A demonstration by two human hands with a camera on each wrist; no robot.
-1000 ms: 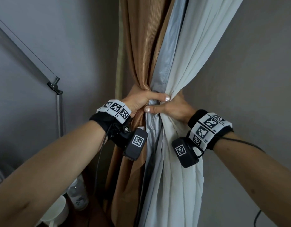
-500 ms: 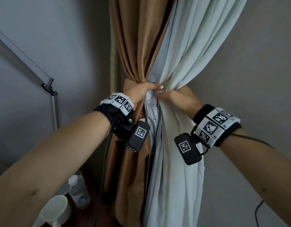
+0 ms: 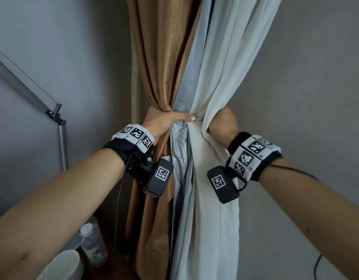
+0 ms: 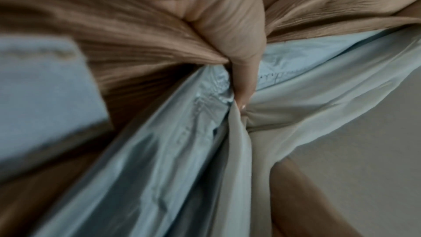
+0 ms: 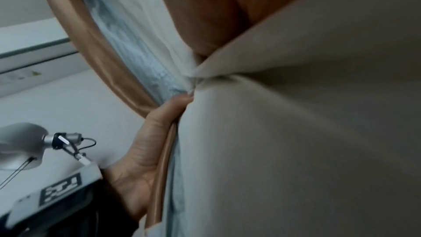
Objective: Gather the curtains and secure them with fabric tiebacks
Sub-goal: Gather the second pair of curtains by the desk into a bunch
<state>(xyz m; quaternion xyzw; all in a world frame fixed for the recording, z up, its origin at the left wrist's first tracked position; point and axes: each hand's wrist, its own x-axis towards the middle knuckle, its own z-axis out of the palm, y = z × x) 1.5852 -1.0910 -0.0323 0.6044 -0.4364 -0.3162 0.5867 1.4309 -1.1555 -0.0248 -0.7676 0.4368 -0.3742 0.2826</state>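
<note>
A brown curtain point(image 3: 160, 57) and a pale white curtain point(image 3: 231, 61) with a shiny grey lining point(image 3: 180, 150) hang bunched together between two walls. My left hand point(image 3: 164, 123) grips the bundle from the left, its thumb laid across the front. My right hand point(image 3: 223, 126) reaches round the bundle from the right, with its fingers hidden behind the white cloth. In the left wrist view my left hand point(image 4: 237, 46) pinches brown curtain point(image 4: 141, 49) and grey lining point(image 4: 159, 159) together. The right wrist view shows the white curtain point(image 5: 296, 132) close up and my left hand point(image 5: 148, 141). No tieback shows.
A metal lamp arm point(image 3: 59, 126) stands at the left wall, its head point(image 5: 20, 143) in the right wrist view. A plastic bottle point(image 3: 93, 245) and a white cup point(image 3: 63, 265) sit low at the left. A grey wall point(image 3: 305, 87) is on the right.
Both hands have slid up the bundle. The right thumb no longer shows at the front; the right hand has gone further round behind the white curtain.
</note>
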